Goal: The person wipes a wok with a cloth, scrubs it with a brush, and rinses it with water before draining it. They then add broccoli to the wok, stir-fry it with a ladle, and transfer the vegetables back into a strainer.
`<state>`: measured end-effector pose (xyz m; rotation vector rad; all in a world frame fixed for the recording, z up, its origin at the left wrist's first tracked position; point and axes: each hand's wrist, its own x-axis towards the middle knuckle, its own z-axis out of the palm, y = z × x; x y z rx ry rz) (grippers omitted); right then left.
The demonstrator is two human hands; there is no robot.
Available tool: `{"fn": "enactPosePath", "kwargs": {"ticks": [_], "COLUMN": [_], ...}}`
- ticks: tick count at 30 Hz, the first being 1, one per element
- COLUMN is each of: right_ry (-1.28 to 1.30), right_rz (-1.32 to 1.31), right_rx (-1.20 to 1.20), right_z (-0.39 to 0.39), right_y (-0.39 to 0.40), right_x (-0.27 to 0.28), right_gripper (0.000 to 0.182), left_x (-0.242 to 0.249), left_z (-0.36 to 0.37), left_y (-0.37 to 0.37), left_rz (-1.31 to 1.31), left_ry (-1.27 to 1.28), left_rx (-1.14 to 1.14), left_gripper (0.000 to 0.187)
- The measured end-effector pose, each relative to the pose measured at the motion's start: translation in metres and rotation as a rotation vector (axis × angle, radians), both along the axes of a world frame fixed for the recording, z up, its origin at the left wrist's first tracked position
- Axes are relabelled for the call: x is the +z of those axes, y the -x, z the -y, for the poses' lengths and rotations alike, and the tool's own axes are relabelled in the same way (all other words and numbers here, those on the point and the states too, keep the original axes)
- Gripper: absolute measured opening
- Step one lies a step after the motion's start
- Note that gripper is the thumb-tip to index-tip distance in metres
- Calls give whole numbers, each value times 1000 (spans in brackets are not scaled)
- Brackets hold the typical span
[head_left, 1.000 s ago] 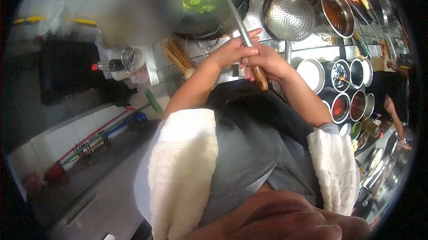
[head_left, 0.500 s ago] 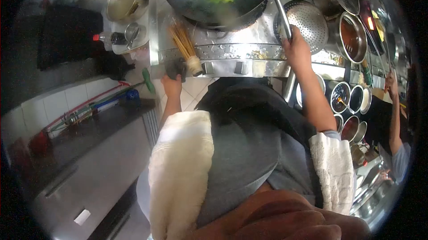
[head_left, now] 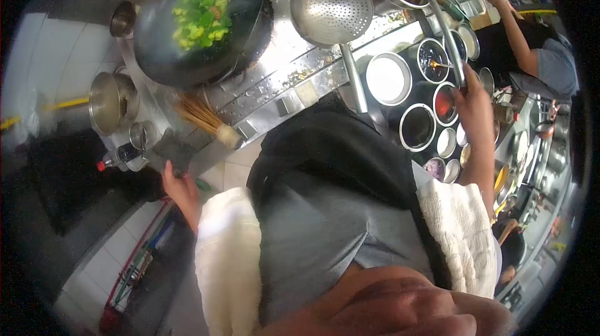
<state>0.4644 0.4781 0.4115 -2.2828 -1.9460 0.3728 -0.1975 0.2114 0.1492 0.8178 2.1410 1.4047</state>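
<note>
My right hand (head_left: 472, 98) is closed round the handle of a long metal utensil (head_left: 442, 30), whose far end runs out of the top of the view over the orange-red sauce pot. On the left, my left hand (head_left: 178, 185) holds a dark cloth (head_left: 172, 150) near the stove's front edge. A black wok (head_left: 153, 52) at the upper left holds green vegetables (head_left: 203, 19). Between wok and hand lies a bundled bamboo brush (head_left: 203, 117). A perforated strainer (head_left: 331, 8) rests right of the wok, its handle pointing towards me.
Round sauce and seasoning containers (head_left: 417, 127) crowd the right side, one filled with white (head_left: 387, 79). Another person's arm (head_left: 515, 39) reaches in at the upper right. A metal pot (head_left: 111, 103) and a red-capped bottle (head_left: 119, 157) stand at the left.
The view has turned towards the right, so the wok now appears further left. My right hand and the utensil have moved from beside the strainer to over the seasoning containers.
</note>
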Motion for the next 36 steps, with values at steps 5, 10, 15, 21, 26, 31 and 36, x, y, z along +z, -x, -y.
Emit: {"fn": "enactPosePath", "kwargs": {"ticks": [5,10,15,21,26,31,36], "right_ry": [95,248,109,61,219,95,23], "right_rz": [315,372,251,-688,-471,-415,-102], "right_rx": [41,102,28,-75,157,524,622], "right_z": [-32,-60,-27,13,-22,-67,-107], "right_y": [-21,0,-5,17,140,229,282], "right_x": [2,-8,0,31,-9,-99,-154], "right_gripper": [55,55,59,56,59,56,54], "left_x": [63,41,-10,87,102,80,26], "left_z": [-129,-152,-160,-203,-209,-219,-253], "left_y": [-126,-154,-141,-170,-158,-162,-174], "left_rz": [417,152,636,1267,1610,1521,1526], "left_ry": [-142,119,-73,-300,-393,-301,-358], "left_rx": [35,-169,-173,31,-95,133,-55], "left_gripper": [50,51,44,35,57,66,61]}}
